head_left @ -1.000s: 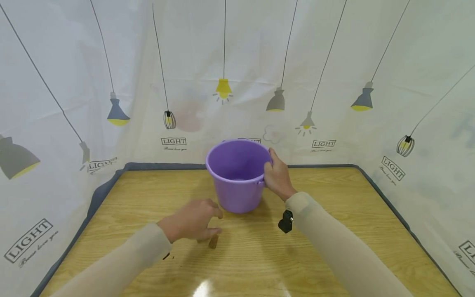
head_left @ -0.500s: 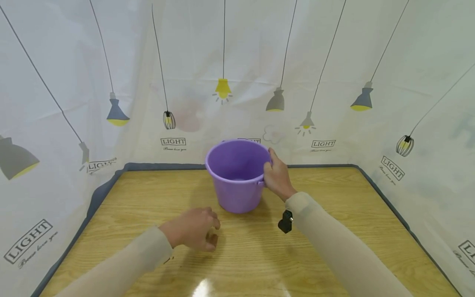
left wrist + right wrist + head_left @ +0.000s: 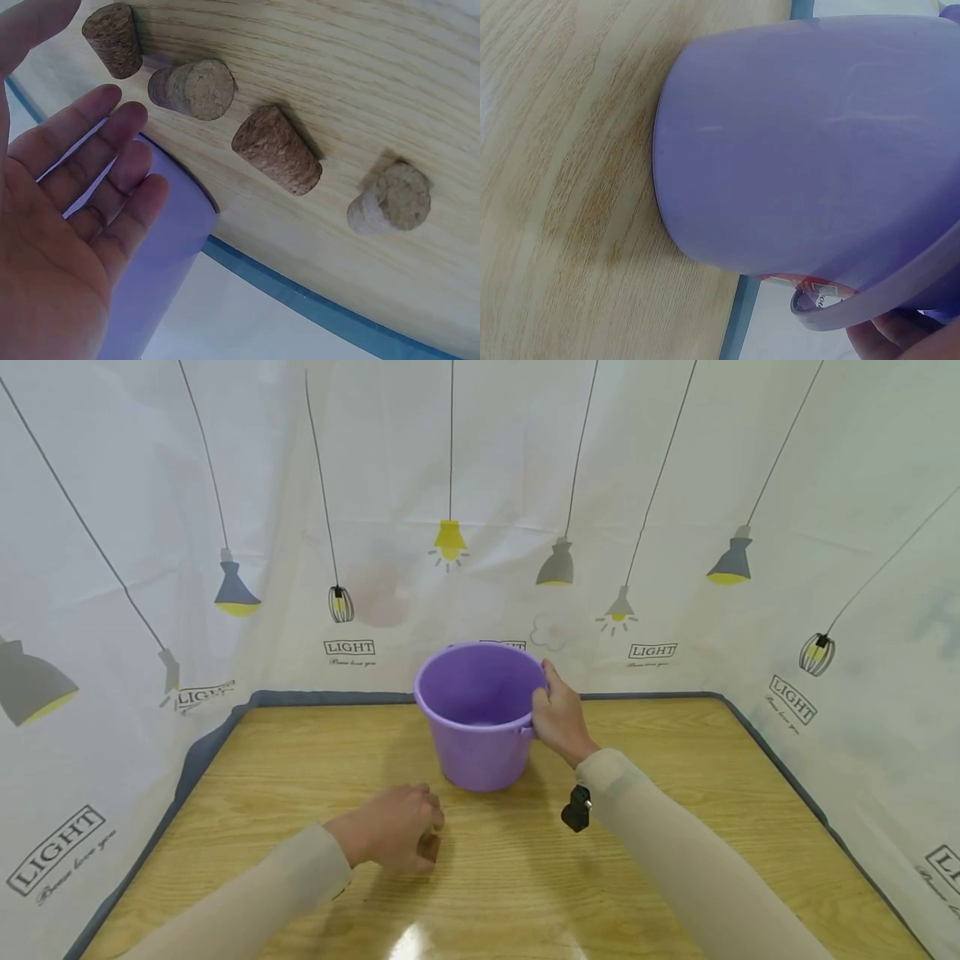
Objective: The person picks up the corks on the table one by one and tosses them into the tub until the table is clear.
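Note:
A purple plastic bucket stands upright on the wooden table. My right hand grips its rim on the right side; in the right wrist view those fingers show beside the bucket's handle. My left hand is low over the table in front of the bucket, fingers loosely bent. Between its thumb and fingertips the head view shows part of a brown cork stopper. In the left wrist view the fingers are apart, near a cork on the table, with more corks in a row beside it.
White cloth printed with hanging lamps walls the table at the back and both sides. A dark blue border runs along the table's edge. Beneath the right sleeve is a small black device.
My left hand has shifted slightly toward me, and its fingers and thumb have come around the cork, which was more exposed before. My right hand and the bucket have stayed put.

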`<state>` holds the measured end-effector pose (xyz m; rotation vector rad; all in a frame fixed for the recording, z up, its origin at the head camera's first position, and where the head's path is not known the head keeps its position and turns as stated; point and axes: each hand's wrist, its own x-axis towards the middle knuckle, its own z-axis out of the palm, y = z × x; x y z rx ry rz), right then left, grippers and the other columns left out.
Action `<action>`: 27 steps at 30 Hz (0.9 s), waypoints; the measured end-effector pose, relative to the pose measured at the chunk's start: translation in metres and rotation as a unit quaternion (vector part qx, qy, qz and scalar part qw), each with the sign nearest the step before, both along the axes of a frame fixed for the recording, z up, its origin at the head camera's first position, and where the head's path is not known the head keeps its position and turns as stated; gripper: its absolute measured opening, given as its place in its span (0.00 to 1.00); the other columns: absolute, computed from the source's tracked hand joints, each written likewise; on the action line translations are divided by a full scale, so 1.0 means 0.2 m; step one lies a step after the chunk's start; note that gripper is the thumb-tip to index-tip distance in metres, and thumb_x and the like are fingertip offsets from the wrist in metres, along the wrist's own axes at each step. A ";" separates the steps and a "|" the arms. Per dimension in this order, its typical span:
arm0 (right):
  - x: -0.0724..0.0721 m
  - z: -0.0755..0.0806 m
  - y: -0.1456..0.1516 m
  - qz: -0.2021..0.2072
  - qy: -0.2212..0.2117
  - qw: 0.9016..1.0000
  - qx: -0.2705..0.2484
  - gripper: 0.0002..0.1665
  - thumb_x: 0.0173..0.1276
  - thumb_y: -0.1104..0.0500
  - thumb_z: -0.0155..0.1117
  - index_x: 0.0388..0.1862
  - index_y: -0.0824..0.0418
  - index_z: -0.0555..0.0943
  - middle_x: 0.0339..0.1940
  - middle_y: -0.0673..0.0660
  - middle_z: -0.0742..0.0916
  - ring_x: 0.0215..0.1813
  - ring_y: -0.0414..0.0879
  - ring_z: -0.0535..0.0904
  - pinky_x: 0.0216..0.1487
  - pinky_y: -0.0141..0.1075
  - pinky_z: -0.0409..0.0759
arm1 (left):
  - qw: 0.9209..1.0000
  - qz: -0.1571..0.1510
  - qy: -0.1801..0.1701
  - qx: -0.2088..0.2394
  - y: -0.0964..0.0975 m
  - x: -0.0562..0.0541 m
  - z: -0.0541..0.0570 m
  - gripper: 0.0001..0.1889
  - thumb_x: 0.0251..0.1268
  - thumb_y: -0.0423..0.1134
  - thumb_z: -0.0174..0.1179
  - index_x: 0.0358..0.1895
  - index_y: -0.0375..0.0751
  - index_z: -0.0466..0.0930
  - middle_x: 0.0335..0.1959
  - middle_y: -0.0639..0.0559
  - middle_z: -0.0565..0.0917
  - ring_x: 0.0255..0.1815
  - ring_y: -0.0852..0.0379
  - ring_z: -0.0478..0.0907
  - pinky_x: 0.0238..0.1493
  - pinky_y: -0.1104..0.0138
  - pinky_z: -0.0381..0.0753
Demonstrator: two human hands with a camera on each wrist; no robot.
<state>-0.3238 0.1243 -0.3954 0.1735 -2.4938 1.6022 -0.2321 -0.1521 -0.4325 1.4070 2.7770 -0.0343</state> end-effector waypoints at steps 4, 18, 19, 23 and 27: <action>0.01 0.00 0.00 0.003 -0.001 1.000 -0.004 0.39 0.78 0.57 0.38 0.86 0.52 0.48 0.74 0.66 0.73 0.18 0.45 0.78 0.23 0.40 0.86 | 1.000 -0.004 0.005 0.001 0.00 0.00 -0.01 0.16 0.49 0.50 0.75 0.19 0.54 0.75 0.22 0.67 0.70 0.31 0.62 0.67 0.33 0.70 0.73; 0.00 0.00 0.01 0.005 0.005 1.000 -0.001 0.39 0.77 0.58 0.38 0.86 0.54 0.49 0.70 0.67 0.76 0.17 0.45 0.77 0.22 0.40 0.85 | 1.000 -0.008 0.005 0.018 -0.01 0.00 -0.03 0.16 0.49 0.42 0.72 0.16 0.54 0.72 0.18 0.67 0.68 0.27 0.63 0.65 0.31 0.70 0.70; 0.00 0.00 0.01 0.006 0.003 1.000 -0.003 0.39 0.77 0.58 0.38 0.86 0.54 0.48 0.71 0.68 0.76 0.17 0.45 0.77 0.22 0.40 0.85 | 1.000 -0.007 0.005 0.018 -0.01 0.00 -0.03 0.15 0.49 0.43 0.72 0.17 0.53 0.73 0.18 0.67 0.68 0.28 0.63 0.66 0.31 0.70 0.70; 0.01 0.01 0.00 0.004 0.000 1.000 -0.006 0.40 0.77 0.57 0.38 0.86 0.53 0.48 0.70 0.67 0.76 0.17 0.45 0.77 0.22 0.40 0.86 | 1.000 0.000 -0.006 0.023 -0.01 -0.01 -0.03 0.14 0.49 0.44 0.73 0.18 0.51 0.76 0.18 0.67 0.68 0.28 0.63 0.66 0.32 0.70 0.69; 0.01 0.01 0.00 0.004 0.001 1.000 -0.004 0.39 0.78 0.57 0.38 0.86 0.53 0.48 0.72 0.67 0.75 0.18 0.46 0.77 0.23 0.41 0.86 | 0.999 0.002 -0.012 0.034 -0.02 -0.01 -0.03 0.13 0.50 0.43 0.72 0.19 0.51 0.75 0.19 0.66 0.68 0.29 0.63 0.65 0.32 0.70 0.69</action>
